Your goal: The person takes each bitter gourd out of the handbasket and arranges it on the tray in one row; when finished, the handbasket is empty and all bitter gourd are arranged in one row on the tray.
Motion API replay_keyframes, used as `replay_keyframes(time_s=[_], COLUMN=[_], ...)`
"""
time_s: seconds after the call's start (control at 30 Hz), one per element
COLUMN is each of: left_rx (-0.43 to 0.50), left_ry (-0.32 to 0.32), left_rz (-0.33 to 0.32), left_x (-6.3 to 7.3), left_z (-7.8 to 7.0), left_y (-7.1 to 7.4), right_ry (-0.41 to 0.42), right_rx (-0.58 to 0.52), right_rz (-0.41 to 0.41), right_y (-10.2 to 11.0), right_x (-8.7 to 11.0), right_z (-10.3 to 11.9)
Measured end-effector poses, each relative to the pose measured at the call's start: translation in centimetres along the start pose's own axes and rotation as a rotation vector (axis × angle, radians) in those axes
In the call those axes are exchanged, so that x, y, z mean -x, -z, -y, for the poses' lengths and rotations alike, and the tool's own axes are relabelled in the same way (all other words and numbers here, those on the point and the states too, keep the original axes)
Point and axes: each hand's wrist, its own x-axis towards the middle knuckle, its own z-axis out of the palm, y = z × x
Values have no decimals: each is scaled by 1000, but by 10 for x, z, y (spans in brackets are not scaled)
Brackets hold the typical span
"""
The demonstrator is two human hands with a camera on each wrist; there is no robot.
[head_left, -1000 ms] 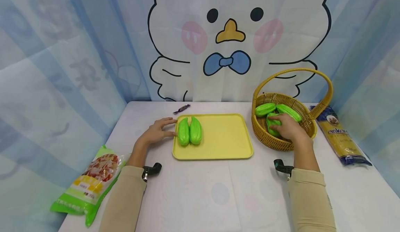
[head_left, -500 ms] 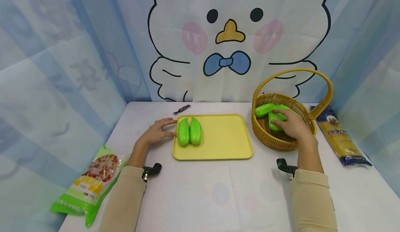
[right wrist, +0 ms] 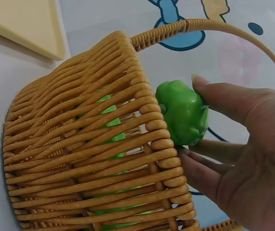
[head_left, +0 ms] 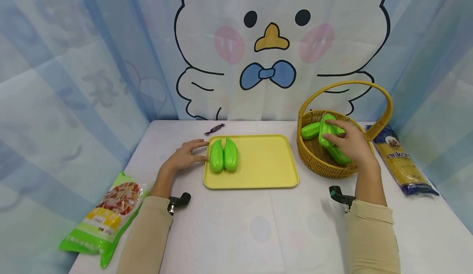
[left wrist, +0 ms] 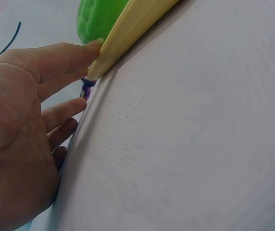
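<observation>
My right hand pinches a green, ridged bitter melon between thumb and fingers, lifted to about the rim of the wicker basket. In the right wrist view the bitter melon shows its end just above the basket's edge. More green bitter melons lie inside the basket, partly hidden by the hand. My left hand touches the left edge of the yellow tray with fingers fairly straight; in the left wrist view the thumb rests on the rim. Two bitter melons lie side by side at the tray's left end.
A purple-wrapped candy lies behind the tray. The basket's tall handle arches over its opening. A green food bag lies at the left, and a yellow-and-blue package at the right. Curtains stand behind and beside the table.
My right hand has gripped one bitter melon in the basket and raised it, shifting slightly right and back. Another bitter melon is now uncovered below it. The left hand and tray stay put.
</observation>
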Motion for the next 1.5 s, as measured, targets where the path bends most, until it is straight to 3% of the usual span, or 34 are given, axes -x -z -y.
replay_keyframes(time_s=[0.37, 0.77, 1.13, 1.5], left_rx=[18, 18, 17, 18], left_ry=[4, 12, 4, 4], left_rz=[-3, 6, 7, 3], left_x=[1, 1, 2, 3], left_z=[-2, -2, -4, -5], left_y=[0, 0, 1, 1], right_ry=[20, 72, 147, 193], right_rx=[-29, -96, -113, -239], right_rz=[-8, 53, 80, 124], right_y=[6, 16, 7, -5], right_x=[5, 17, 18, 15], right_z=[14, 37, 53, 68])
